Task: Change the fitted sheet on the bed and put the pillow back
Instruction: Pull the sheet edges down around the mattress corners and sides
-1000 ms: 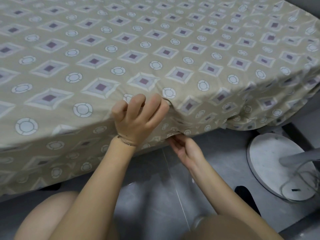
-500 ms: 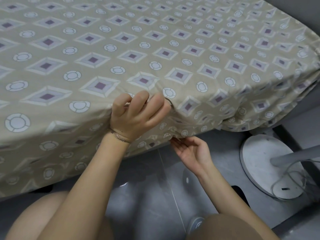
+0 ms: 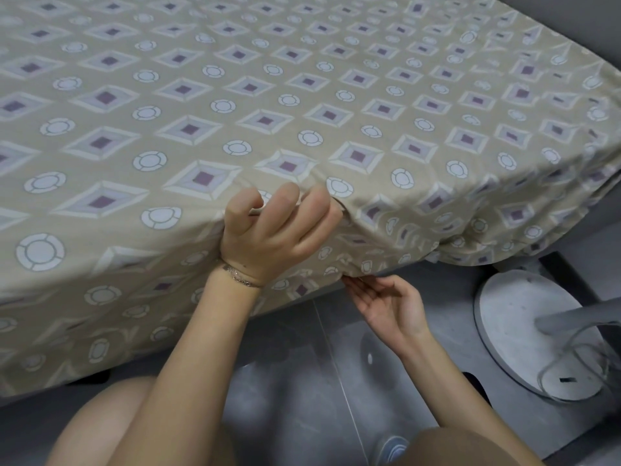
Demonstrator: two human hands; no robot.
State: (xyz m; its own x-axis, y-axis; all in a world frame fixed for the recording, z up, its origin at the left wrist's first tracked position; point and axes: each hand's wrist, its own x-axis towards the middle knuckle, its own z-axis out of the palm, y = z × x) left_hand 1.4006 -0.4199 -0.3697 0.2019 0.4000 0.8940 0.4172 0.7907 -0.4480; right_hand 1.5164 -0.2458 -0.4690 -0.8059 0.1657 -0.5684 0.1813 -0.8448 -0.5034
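Head view: the sheet (image 3: 201, 95) is stretched over the top of the bed and hangs down its near side, with gathered wrinkles along the lower hem towards the right corner. The left hand (image 3: 279, 237) sits at the bed's upper edge, its fingers (image 3: 316, 203) curled and pinching a fold of sheet there. The right hand (image 3: 389, 307) is lower, palm up, fingers (image 3: 363, 287) nearly straight and loosely spread, the tips touching the hem where it meets the underside of the bed. Whether they reach beneath it cannot be told. A round stand base (image 3: 524, 331) with a cable rests on the floor (image 3: 302, 381) just right of that hand.

This looks like the tucking step: the new sheet is on and its side hem is being worked under. Next, the right hand would need to push the loose hem under while the left keeps the top taut, then move on to the bunched corner. No pillow is in view, so that step is not yet done.
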